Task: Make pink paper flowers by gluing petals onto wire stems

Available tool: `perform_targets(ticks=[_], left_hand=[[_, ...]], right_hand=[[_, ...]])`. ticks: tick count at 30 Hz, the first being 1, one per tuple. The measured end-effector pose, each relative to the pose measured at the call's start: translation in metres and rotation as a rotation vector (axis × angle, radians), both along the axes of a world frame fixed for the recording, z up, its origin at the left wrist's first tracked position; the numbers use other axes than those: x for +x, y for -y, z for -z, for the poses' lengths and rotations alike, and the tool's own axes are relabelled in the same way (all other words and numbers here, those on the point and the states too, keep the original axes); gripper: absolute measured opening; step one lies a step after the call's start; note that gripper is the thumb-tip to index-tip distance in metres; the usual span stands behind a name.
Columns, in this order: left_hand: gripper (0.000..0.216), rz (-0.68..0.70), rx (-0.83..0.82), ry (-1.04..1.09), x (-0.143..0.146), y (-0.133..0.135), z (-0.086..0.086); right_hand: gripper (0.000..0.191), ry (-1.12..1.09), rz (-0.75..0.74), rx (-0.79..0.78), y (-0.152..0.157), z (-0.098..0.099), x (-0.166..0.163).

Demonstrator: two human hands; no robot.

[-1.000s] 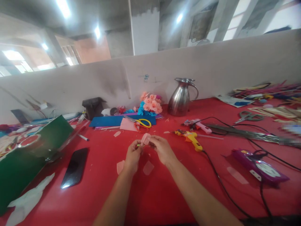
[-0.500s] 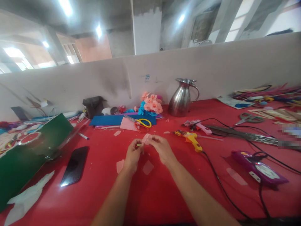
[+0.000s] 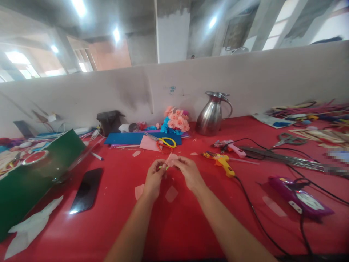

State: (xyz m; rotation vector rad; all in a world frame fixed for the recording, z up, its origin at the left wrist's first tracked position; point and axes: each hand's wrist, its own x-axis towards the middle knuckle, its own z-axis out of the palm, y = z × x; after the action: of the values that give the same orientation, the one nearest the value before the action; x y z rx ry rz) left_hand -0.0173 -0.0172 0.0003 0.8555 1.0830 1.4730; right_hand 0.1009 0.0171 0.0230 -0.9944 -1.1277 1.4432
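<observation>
A small piece of thin pink paper (image 3: 172,160) is held up over the red table between my two hands. My left hand (image 3: 154,179) pinches its left side, and a bit of bright green shows at those fingertips, too small to name. The right side of the paper is between the thumb and fingers of my right hand (image 3: 190,174). Beneath my hands lie loose pink paper petals, one pink petal (image 3: 171,194) between my wrists and another pink petal (image 3: 139,191) beside my left wrist.
Ahead are scissors with yellow and red handles (image 3: 164,142), a blue sheet (image 3: 124,139), peach paper flowers (image 3: 177,120) and a steel jug (image 3: 210,115). To the right are a yellow glue gun (image 3: 224,163) and purple power strip (image 3: 301,196); left, a phone (image 3: 86,191) and green board (image 3: 62,156).
The pink paper has turned slightly between my fingers, and a thin upright edge of it now shows. My hands stay in nearly the same place.
</observation>
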Motion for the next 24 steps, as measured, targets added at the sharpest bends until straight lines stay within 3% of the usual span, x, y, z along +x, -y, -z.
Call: perform_targets(ticks=[24], left_hand=[[0.026,0.026,-0.008,-0.056,-0.0006,-0.0005,0.0030]], right_hand=[[0.011,-0.025,-0.039,-0.023,-0.0005,0.0005,0.0005]])
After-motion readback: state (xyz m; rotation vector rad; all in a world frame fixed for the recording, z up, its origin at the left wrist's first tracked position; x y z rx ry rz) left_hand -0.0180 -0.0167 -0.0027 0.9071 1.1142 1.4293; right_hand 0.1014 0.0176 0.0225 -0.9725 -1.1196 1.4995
